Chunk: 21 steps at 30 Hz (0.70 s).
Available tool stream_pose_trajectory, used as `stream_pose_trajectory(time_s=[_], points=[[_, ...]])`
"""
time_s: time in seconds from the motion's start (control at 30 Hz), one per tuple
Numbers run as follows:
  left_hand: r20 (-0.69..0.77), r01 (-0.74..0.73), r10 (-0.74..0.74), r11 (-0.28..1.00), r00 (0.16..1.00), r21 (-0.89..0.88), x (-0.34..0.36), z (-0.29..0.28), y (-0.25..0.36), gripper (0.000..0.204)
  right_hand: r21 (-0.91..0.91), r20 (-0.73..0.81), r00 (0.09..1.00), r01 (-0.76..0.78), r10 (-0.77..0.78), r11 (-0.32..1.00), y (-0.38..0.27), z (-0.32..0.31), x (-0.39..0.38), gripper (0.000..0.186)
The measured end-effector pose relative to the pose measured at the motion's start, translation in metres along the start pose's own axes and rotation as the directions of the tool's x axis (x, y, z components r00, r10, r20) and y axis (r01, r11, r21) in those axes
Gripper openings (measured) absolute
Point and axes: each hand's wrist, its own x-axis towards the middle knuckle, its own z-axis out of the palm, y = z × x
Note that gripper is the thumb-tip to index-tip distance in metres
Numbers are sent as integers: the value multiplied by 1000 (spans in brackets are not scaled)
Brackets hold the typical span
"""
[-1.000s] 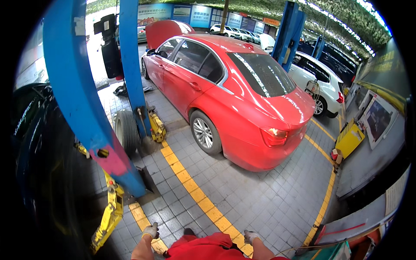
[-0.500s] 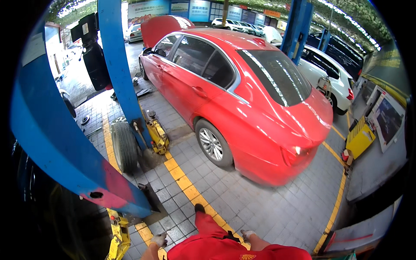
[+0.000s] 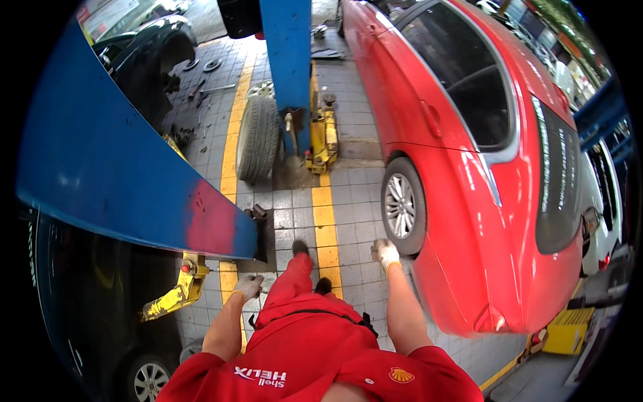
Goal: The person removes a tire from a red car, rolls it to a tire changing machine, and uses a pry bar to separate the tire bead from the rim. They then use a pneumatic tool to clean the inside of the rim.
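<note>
My left hand [image 3: 250,287], in a greyish work glove, hangs beside my left hip above the tiled floor. Its fingers are curled in; whether anything is in them is hidden. On the other side, my right hand [image 3: 384,252] wears a pale glove with a yellow cuff and is held out ahead of my hip. Its fingers are curled too, and what they hold, if anything, does not show. Closest to it in the picture is the rear wheel [image 3: 402,199] of a red car [image 3: 462,201]. I see no contact between hand and wheel.
A blue lift post [image 3: 134,167] rises at left, a second blue post [image 3: 287,60] ahead. Yellow lift arms [image 3: 324,137] and a loose tyre [image 3: 258,137] stand by the posts. A dark car [image 3: 100,321] is at lower left. Tools [image 3: 201,87] lie on the floor.
My view has tilted down and turned left. The red car now stands close on my right, its rear wheel near my right hand. Both forearms have come further into view.
</note>
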Motion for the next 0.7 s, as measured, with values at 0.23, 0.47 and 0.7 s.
stream_pose_trajectory(time_s=[0.23,0.47,0.7], points=[[48,-461,489,780,871,422,133,-25,138,75,-916,166,959,236,-230,323,-105,-29,72,60],[132,124,-120,992,984,-23,210,-73,263,45,-980,64,985,32,162,194,-27,-63,33,30],[78,-180,201,960,977,-216,251,-117,453,43,-914,6,966,-99,257,395,-113,-44,60,24]])
